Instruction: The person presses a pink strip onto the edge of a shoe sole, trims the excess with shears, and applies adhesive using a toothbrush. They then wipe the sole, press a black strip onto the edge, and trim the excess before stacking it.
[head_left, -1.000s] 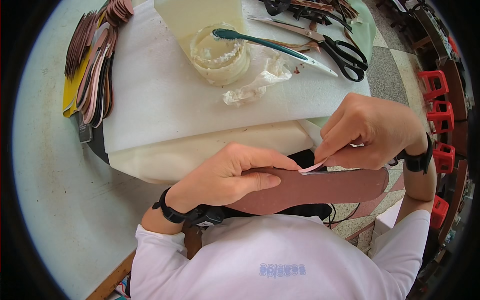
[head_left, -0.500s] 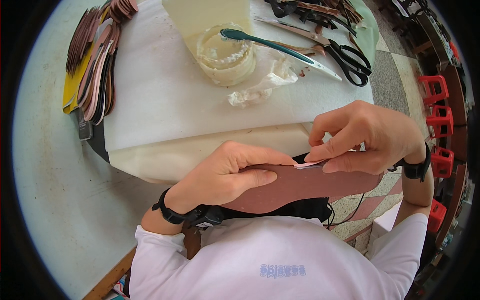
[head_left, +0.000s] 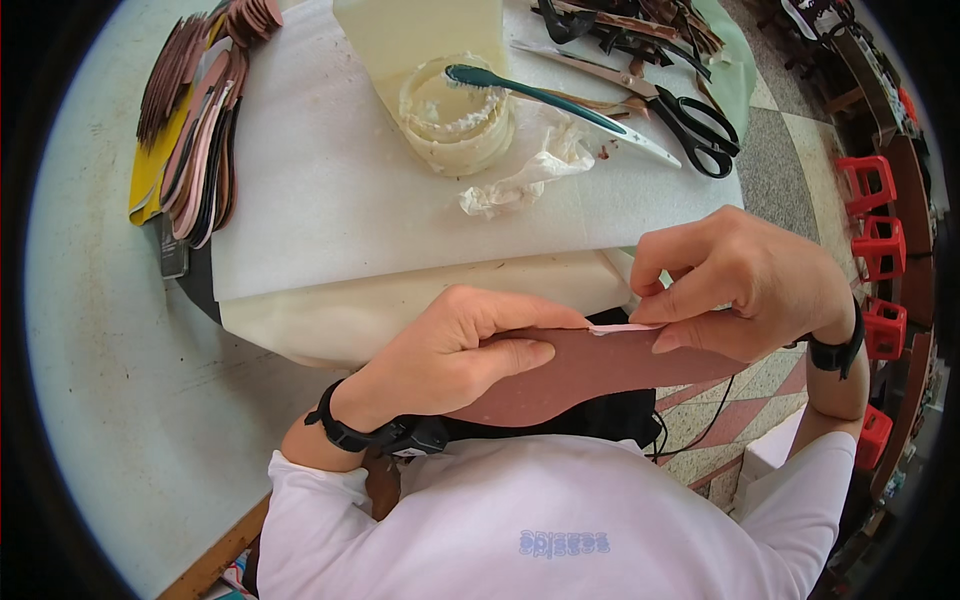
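- Head view: a white-covered worktable (head_left: 330, 200) fills the upper part, with a stack of cut leather pieces (head_left: 195, 130) at its left, a glue tub (head_left: 455, 115) holding a teal brush (head_left: 540, 95), and black scissors (head_left: 690, 120).
- The reddish-brown leather piece (head_left: 590, 375) sits at the table's near edge, over the lap.
- The left hand (head_left: 450, 350) presses it flat, fingers closed over its top.
- The right hand (head_left: 740, 280) pinches a thin pale strip (head_left: 620, 328) along the piece's upper edge.
- Judged step: working that strip along the edge; the next move calls for a steady hold and a fine pinch.

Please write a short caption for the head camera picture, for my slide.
Both hands, left hand and right hand, hold a reddish-brown leather piece at a white-covered worktable.
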